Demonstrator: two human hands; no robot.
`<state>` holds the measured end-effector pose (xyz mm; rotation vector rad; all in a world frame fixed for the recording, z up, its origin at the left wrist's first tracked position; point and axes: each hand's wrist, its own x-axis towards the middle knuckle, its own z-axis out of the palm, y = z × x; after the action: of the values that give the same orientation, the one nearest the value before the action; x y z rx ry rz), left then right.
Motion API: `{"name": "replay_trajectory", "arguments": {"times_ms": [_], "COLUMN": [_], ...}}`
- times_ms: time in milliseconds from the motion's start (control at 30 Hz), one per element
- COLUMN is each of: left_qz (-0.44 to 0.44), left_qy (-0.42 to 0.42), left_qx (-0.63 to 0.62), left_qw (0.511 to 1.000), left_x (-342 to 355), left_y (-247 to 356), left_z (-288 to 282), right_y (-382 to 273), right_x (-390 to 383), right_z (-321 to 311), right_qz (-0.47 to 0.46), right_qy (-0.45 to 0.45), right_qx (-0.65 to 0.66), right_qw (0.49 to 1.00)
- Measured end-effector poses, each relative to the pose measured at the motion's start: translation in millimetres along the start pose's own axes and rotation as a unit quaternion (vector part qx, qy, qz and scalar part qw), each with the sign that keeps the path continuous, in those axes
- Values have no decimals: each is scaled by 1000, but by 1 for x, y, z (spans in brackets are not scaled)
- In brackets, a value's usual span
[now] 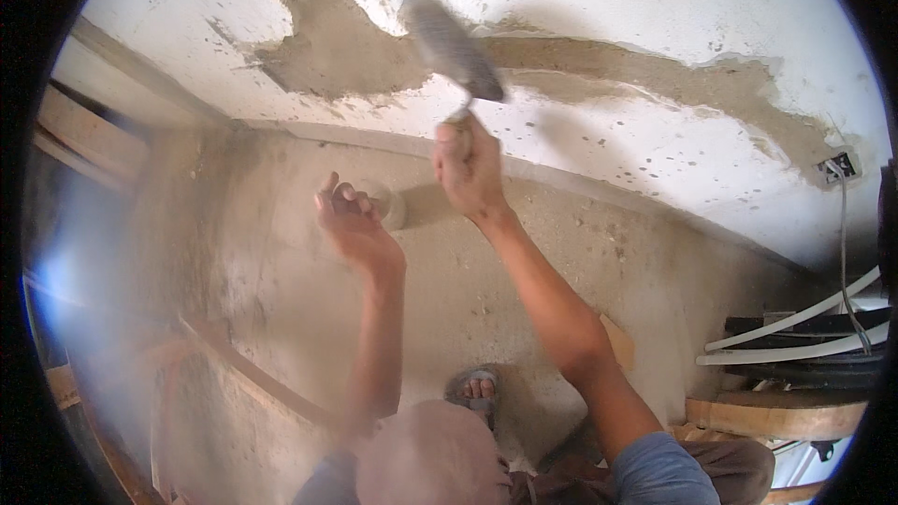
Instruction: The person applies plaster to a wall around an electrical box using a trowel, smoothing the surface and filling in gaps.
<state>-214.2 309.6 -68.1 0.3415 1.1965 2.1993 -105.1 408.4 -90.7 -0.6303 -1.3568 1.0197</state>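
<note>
Head view: right hand (468, 168) fisting handle of blurred trowel (451, 45), swiping grey plaster patch (337, 56) on white wall (655, 150). Left hand (351, 220) curling loosely round pale plaster lump (393, 206). Risking wet plaster dropping, patch smearing if pressing unevenly.

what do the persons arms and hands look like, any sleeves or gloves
Both hands are bare: no gloves, and no rings, watch or bands that can be made out on the left hand or the right hand. The forearms are bare too, long and lean. Blue-grey short sleeves end above the elbows: the right sleeve shows clearly, the left sleeve only as a dark edge at the frame's bottom.
</note>
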Motion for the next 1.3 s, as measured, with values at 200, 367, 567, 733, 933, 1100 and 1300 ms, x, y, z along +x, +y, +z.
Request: {"name": "replay_trajectory", "arguments": {"times_ms": [200,367,567,733,933,1100,1300], "left_qz": [-1,11,17,26,219,249,83], "left_qy": [18,16,22,45,153,30,-39], "left_qx": [-4,10,-4,-5,257,367,490], "left_qw": [1000,1000,1000,999,929,896,867], "left_x": [2,-4,-1,4,38,24,10], "left_y": [-2,-3,1,4,-23,-94,-118], "left_z": [-10,-3,-7,-14,-64,-131,-112], "right_y": [-10,3,-33,-32,-11,-2,-18], "right_x": [-2,13,3,4,6,18,-3], "right_z": [-2,3,16,15,27,27,35], "right_qz": [-12,-1,-106,-10,64,-34,-18], "right_qy": [62,50,112,7,-21,41,66], "right_qx": [22,-30,97,11,-23,-41,20], "right_qw": [998,998,983,1000,997,998,997]}}
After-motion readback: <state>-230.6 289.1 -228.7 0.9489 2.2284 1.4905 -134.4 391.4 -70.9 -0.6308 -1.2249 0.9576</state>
